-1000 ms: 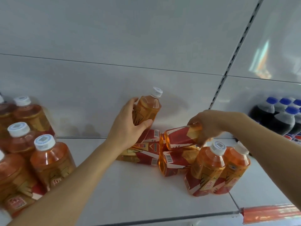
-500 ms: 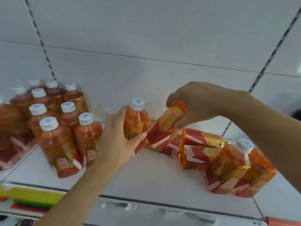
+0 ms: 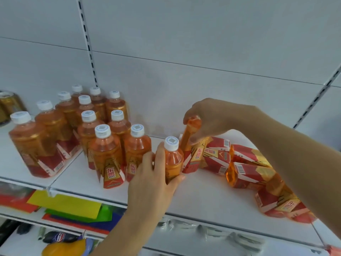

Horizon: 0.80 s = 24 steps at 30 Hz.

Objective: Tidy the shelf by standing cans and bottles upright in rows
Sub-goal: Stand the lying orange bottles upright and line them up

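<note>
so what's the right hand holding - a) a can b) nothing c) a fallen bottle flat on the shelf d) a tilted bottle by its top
d: the right hand grips the top of a tilted bottle whose base rests on the shelf.

shelf left: upright bottles in rows
centre: two held bottles, side by side
right: toppled bottles, piled

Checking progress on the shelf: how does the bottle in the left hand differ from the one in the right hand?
The left hand's bottle stands upright on the shelf; the right hand's bottle leans. The left hand wraps the body, leaving the white cap visible; the right hand grips the top, hiding any cap. Both hold orange drink.
</note>
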Tool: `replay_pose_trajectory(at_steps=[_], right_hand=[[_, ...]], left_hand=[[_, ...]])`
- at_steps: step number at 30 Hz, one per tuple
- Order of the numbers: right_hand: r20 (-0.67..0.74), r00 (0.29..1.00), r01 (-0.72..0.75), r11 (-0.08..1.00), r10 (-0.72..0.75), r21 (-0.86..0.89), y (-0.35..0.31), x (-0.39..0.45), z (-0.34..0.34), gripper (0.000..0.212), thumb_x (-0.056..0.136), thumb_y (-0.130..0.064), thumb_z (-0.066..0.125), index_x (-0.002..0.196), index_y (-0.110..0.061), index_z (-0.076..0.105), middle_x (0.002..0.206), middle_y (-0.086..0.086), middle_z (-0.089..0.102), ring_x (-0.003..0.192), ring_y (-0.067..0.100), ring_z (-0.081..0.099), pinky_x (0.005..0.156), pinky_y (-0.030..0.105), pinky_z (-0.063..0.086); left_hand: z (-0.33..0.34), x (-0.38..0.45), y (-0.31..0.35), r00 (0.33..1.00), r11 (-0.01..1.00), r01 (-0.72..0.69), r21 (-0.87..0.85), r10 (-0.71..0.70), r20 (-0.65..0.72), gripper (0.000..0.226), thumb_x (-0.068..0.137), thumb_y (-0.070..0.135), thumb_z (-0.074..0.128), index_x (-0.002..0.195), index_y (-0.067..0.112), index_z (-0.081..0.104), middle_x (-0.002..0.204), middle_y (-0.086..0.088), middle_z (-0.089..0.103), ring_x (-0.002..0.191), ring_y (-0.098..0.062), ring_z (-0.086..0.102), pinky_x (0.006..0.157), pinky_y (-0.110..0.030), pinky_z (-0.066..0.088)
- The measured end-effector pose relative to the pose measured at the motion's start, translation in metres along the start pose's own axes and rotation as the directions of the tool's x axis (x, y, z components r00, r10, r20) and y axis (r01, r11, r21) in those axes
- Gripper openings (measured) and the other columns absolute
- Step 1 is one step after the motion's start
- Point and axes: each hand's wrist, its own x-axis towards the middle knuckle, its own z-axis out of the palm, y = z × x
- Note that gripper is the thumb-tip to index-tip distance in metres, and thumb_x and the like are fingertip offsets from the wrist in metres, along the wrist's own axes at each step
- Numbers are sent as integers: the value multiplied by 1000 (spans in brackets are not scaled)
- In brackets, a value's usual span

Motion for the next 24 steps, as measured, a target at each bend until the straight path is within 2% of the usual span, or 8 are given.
replay_pose_trajectory(at_steps=[3,6,11,14,16,18,20,24], right_hand=[[-41,999,-21,998,24,60,-9,16,-1,69,75,-76,74,134,-42,66,130,-13,65,120,18,59,101,44,54],[-73,997,-17,1000,18,20,-30,36,3,72,75,-81,72,133,-38,69,124,-12,67,116,19,59,96,40,52],[-78,996,-38,996,32,-78,-60,62,19,73,79,-84,67,127,-29,75,118,-4,73,112,24,64,91,41,56],[-57,996,-78,991,72,-113,-66,70,29,74,85,-84,60,134,-30,69,125,0,69,116,26,62,91,40,53],[-48,996,-82,994,79,-67,-65,70,27,74,90,-82,57,144,-31,61,134,0,66,125,27,59,90,38,46],[-67,995,-73,996,77,60,-61,64,22,74,94,-78,56,152,-31,53,142,-1,65,130,26,58,93,37,42],[-103,991,-72,983,90,169,-54,55,21,73,96,-75,56,154,-30,52,144,-2,65,130,24,59,98,36,44],[-64,986,-137,963,156,233,-35,37,32,83,94,-81,51,162,-37,40,148,-6,63,132,21,59,111,40,45]], left_hand=[[-4,-10,-6,999,1000,21,-6,-21,-24,98,78,71,73,154,25,33,120,-7,57,96,-25,67,63,-34,61],[-4,-12,-13,997,999,43,-16,-44,-57,98,78,76,62,154,22,34,121,-11,59,98,-29,68,68,-40,63],[1,-11,-19,995,997,40,-66,-46,-85,109,71,72,78,153,15,34,123,-14,60,100,-31,69,69,-41,64],[4,-12,-19,996,998,31,-61,-36,-85,106,75,76,72,152,14,35,124,-16,60,103,-32,68,71,-44,64],[4,-12,-22,996,999,15,-51,-19,-89,103,79,78,67,152,13,36,124,-17,60,104,-33,68,72,-44,64],[2,-13,-24,996,998,-3,-55,-2,-91,98,87,80,60,153,12,35,127,-17,59,106,-33,67,75,-45,64],[-1,-14,-23,994,998,-18,-60,11,-111,96,92,79,54,156,10,34,131,-17,58,112,-34,63,84,-46,61],[-13,-8,-18,938,988,-114,-101,74,-339,87,94,60,70,152,2,40,136,-22,54,125,-40,52,106,-54,47]])
